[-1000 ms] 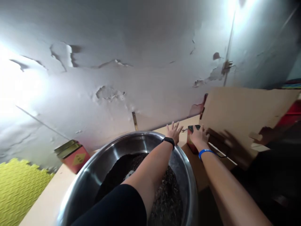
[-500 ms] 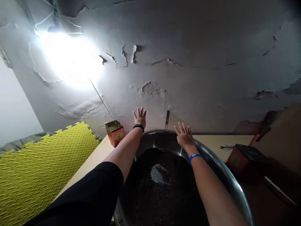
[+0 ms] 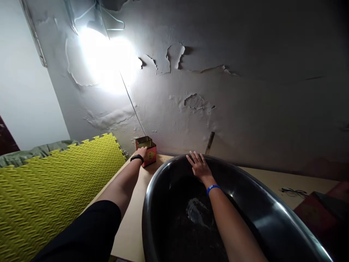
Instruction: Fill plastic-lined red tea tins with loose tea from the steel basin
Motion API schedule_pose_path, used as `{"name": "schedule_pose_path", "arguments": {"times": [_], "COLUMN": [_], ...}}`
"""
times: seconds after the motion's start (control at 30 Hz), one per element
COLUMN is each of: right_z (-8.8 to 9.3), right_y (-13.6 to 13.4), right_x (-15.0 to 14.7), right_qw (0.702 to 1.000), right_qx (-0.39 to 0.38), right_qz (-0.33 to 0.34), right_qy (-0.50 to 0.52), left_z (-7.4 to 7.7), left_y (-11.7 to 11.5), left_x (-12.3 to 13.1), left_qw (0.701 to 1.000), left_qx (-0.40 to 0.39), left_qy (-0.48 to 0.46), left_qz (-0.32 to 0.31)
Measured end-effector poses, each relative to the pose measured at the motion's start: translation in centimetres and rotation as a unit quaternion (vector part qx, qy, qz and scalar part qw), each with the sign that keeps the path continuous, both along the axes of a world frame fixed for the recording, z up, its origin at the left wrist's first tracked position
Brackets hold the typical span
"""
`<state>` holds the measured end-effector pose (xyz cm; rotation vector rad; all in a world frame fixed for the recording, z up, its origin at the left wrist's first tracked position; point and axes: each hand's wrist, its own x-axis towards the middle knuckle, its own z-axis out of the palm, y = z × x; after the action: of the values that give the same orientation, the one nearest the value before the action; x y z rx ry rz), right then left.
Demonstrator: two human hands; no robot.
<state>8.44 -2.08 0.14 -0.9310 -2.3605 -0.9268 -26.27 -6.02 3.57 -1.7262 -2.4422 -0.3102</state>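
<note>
My left hand (image 3: 141, 153), with a black band on its wrist, is closed on the left side of a red tin box (image 3: 151, 155). The tin is open at the top and bears a yellow label with dark characters. Behind it, and touching or nearly so, stands a second open tin (image 3: 140, 140). My right hand (image 3: 201, 166), wearing a blue wristband, is spread out above the far side of a large shiny metal basin (image 3: 153, 189). Dark material (image 3: 182, 233) covers the basin's bottom, with a pale grey patch (image 3: 196, 212) in it.
A pale table (image 3: 128, 222) carries the basin and tins. Yellow foam mats (image 3: 65, 185) stand along the left. Behind is a peeling wall (image 3: 245, 109) with a bright lamp (image 3: 109, 62). At the right lie glasses (image 3: 293, 191) beside a dark red box (image 3: 313, 214).
My left hand has moved left and down from above the basin's far rim to the red tin and closed on it. My right hand stays spread over the basin. The view has turned left.
</note>
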Motion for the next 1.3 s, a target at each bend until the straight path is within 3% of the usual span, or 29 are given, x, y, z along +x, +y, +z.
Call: {"name": "schedule_pose_path", "arguments": {"times": [0.2,0.37,0.57,0.73,0.9,1.0,1.07,1.2,1.3], "right_z": [-2.8,-3.4,-0.8,2.0,3.7,4.7,5.7,7.7,7.9], "right_y": [0.2,0.4,-0.6,-1.7,-2.4,-3.3,-4.7,-8.7,-11.2], "right_x": [-1.1,-2.1,-0.8,2.1,3.7,4.0,4.4,6.1,7.5], "right_qw": [1.0,0.999,0.994,0.997,0.992,0.971,0.949,0.908,0.915], "right_qx": [-0.016,-0.026,-0.014,-0.005,0.019,0.03,0.031,-0.03,-0.103], "right_qz": [0.009,0.033,0.096,0.078,0.066,0.093,0.121,0.183,0.218], "right_qy": [-0.014,-0.013,-0.04,-0.004,0.107,0.217,0.288,0.376,0.325], "left_z": [-1.9,-2.4,-1.9,1.2,6.3,7.8,7.5,5.4,4.1], "left_y": [0.4,-0.7,-4.7,-8.5,-11.9,-13.4,-13.9,-13.4,-11.5], "left_x": [-0.4,0.3,0.2,0.7,5.9,10.6,13.7,18.3,20.6], "left_qw": [0.999,0.995,0.98,0.933,0.873,0.853,0.846,0.834,0.82], "left_qx": [0.035,0.061,0.135,0.297,0.418,0.426,0.39,0.283,0.224], "left_qy": [0.024,0.052,0.099,0.165,0.175,0.142,0.112,0.063,0.064], "left_qz": [-0.022,-0.058,-0.109,-0.122,-0.18,-0.267,-0.345,-0.469,-0.523]}}
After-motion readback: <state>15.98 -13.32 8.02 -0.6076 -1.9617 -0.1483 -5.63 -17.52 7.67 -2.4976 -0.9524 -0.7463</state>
